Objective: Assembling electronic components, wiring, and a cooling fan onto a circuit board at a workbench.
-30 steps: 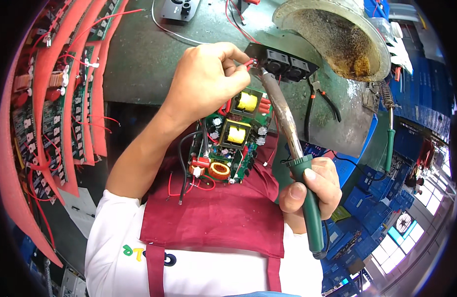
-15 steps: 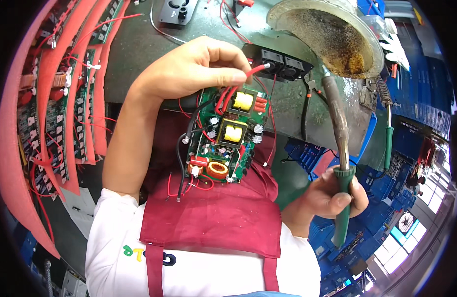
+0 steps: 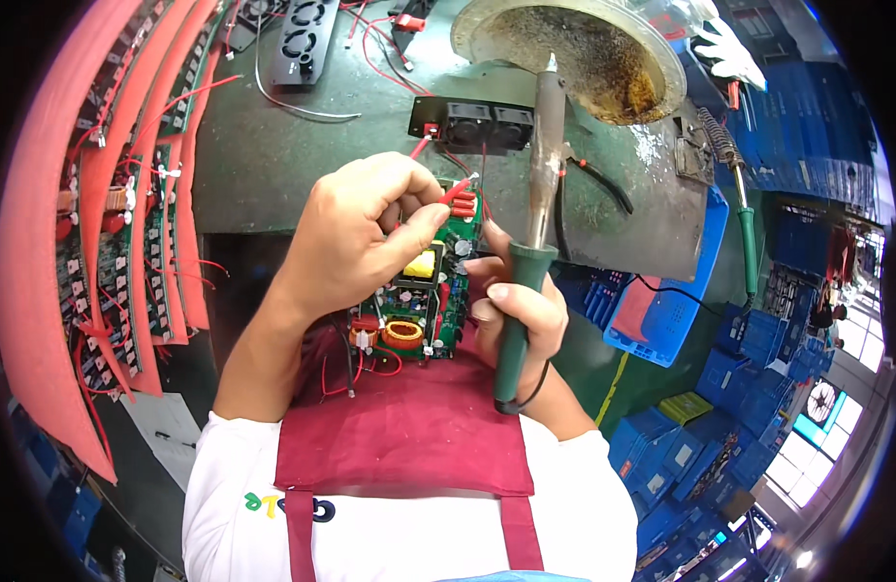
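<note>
A thick red wire (image 3: 456, 190) with a bare, silvery end is pinched between the thumb and fingers of my left hand (image 3: 366, 228), over the far part of a green circuit board (image 3: 452, 320). The board carries a yellow-wrapped transformer and a copper ring coil; my left hand hides part of it. My right hand (image 3: 526, 315) is closed around the green handle of a large soldering iron (image 3: 548, 145), its tip pointing up and away, apart from the wire. Its fingers are beside the board's right edge; contact is unclear. Beyond the board lies a black panel with two fans (image 3: 472, 124).
A scorched metal bowl (image 3: 472, 39) sits at the back, behind the iron's tip. Black-handled cutters (image 3: 608, 182) lie right of the iron. Another soldering iron (image 3: 745, 228) hangs near a blue tray (image 3: 705, 301). Red dividers (image 3: 41, 242) with boards stand left; a fan plate (image 3: 304, 44) lies far left.
My right hand has brought the soldering iron left, up beside the board. My left hand, still pinching the red wire, is lower over the board. The whole view has shifted somewhat.
</note>
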{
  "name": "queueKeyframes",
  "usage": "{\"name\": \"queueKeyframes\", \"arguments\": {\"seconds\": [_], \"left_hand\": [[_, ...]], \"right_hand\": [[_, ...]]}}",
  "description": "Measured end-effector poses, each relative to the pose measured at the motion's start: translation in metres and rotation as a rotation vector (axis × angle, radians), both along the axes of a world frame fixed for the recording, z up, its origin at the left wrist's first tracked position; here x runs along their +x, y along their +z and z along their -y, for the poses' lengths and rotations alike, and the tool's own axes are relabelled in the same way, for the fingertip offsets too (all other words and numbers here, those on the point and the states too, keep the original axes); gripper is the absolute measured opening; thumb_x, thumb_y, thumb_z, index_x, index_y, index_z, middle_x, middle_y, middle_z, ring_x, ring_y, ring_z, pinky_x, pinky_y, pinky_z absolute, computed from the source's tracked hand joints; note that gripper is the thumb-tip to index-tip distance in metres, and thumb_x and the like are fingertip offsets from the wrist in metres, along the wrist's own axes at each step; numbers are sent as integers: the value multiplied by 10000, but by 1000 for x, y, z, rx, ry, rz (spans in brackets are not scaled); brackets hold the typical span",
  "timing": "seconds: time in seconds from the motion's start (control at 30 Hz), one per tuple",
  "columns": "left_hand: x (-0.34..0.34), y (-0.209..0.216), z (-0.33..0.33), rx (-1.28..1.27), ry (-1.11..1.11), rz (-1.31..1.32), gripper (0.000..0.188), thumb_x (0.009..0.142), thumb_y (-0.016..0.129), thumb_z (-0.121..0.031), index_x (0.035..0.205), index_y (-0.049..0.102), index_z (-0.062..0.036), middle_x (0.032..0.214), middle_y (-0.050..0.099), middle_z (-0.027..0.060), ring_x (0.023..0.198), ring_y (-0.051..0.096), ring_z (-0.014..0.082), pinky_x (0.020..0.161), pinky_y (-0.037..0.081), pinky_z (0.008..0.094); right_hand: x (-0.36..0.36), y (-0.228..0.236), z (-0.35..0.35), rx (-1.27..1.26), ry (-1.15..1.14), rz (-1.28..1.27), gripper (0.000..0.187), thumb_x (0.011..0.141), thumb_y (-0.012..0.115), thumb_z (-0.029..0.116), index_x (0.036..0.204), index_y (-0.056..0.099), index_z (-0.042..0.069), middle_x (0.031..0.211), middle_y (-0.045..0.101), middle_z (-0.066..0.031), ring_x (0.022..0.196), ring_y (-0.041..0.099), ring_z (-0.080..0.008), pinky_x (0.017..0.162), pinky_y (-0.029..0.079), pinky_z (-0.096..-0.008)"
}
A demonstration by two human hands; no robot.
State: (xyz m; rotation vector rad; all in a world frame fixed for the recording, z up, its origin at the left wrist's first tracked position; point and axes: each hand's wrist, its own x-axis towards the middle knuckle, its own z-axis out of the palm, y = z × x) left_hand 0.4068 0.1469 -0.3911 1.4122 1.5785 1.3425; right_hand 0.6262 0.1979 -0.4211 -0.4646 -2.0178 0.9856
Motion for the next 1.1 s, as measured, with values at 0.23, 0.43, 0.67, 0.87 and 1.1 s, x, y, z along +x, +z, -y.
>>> {"name": "queueKeyframes", "arguments": {"seconds": [0.23, 0.43, 0.67, 0.87, 1.1], "left_hand": [[7, 8, 3, 139, 24, -310, 112, 862, 767, -56, 944, 694, -32, 803, 646, 63, 662, 558, 220, 643, 455, 361], [7, 2, 1, 219, 2, -350, 110, 880, 754, -92, 941, 680, -40, 870, 676, 104, 777, 636, 297, 715, 476, 404], [4, -3, 5, 267, -57, -318, 169, 878, 752, -9, 1037, 695, -1, 922, 691, 123, 808, 638, 313, 745, 497, 401], [1, -4, 10, 302, -21, -314, 139, 876, 755, -10, 1007, 706, -8, 898, 691, 112, 790, 632, 285, 738, 489, 390], [-31, -4, -7, 32, 136, -121, 133, 914, 754, -102, 980, 715, 7, 954, 685, 95, 842, 626, 195, 795, 477, 329]], "right_hand": [[-12, -7, -3, -50, 67, -41, 432, 945, 778, 348, 1243, 509, 187, 1513, 464, -407, 1046, 753, -289, 809, 593, -323], [-21, -12, -2, -96, 88, -90, 430, 976, 750, 324, 1235, 453, 151, 1488, 443, -458, 842, 764, -204, 690, 563, -237], [-24, -12, 2, -204, 85, -167, 381, 987, 744, 271, 1203, 459, 140, 1443, 499, -449, 800, 678, -193, 725, 514, -255], [-31, -5, 1, -224, 74, -184, 465, 911, 808, 333, 1215, 525, 123, 1350, 613, -401, 1012, 745, -356, 847, 585, -379], [3, 30, -21, 114, 133, 38, 565, 996, 664, 529, 1341, 529, 102, 1218, 708, -330, 841, 754, -296, 700, 606, -367]]}}
